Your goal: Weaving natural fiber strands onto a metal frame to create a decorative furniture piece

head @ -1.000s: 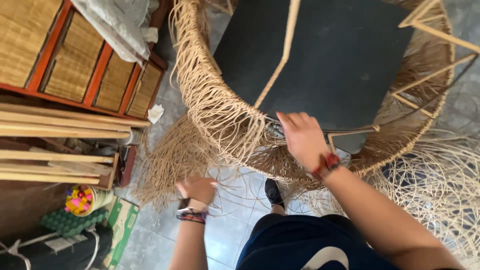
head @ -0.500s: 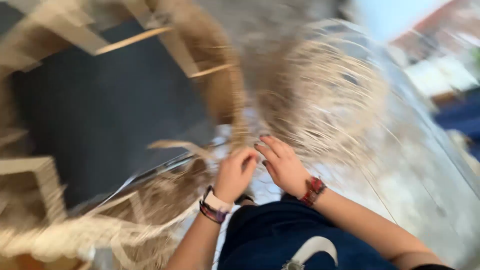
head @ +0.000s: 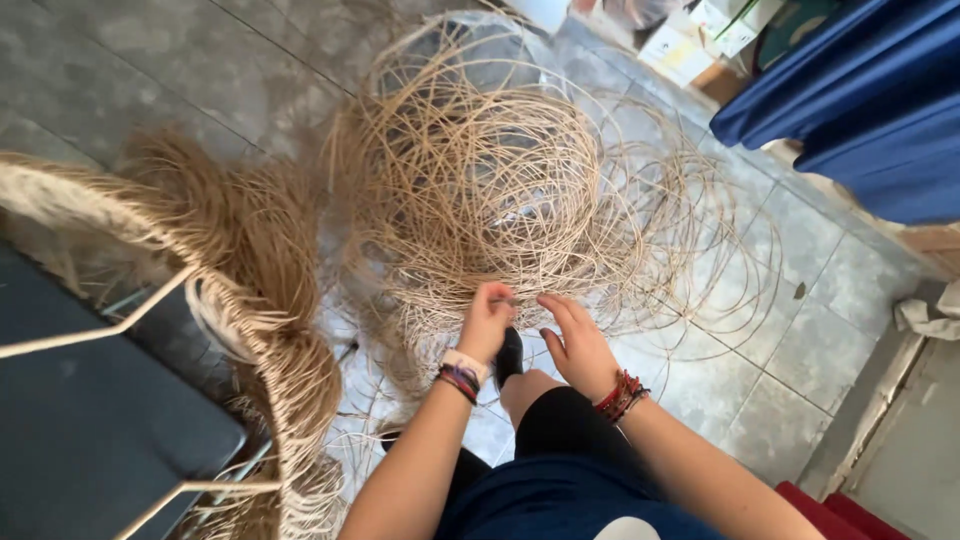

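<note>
A big tangled coil of thin pale rattan strands (head: 500,180) lies on the grey tiled floor in front of me. My left hand (head: 487,320) reaches into its near edge, fingers pinched on a strand. My right hand (head: 578,343) hovers beside it with fingers spread, touching the strands. Both wrists wear bracelets. At the left stands a partly woven rattan frame (head: 265,330) with loose strand ends hanging from its rim.
A dark panel (head: 90,420) sits inside the woven frame at lower left. Blue cloth (head: 860,110) hangs at upper right, cardboard boxes (head: 690,40) behind it. A crumpled rag (head: 925,315) lies at the right edge. My knee and a dark shoe (head: 510,355) are below the hands.
My view swung from the woven frame to the loose coil on the floor. Both hands left the frame's rim and came together at the coil's near edge.
</note>
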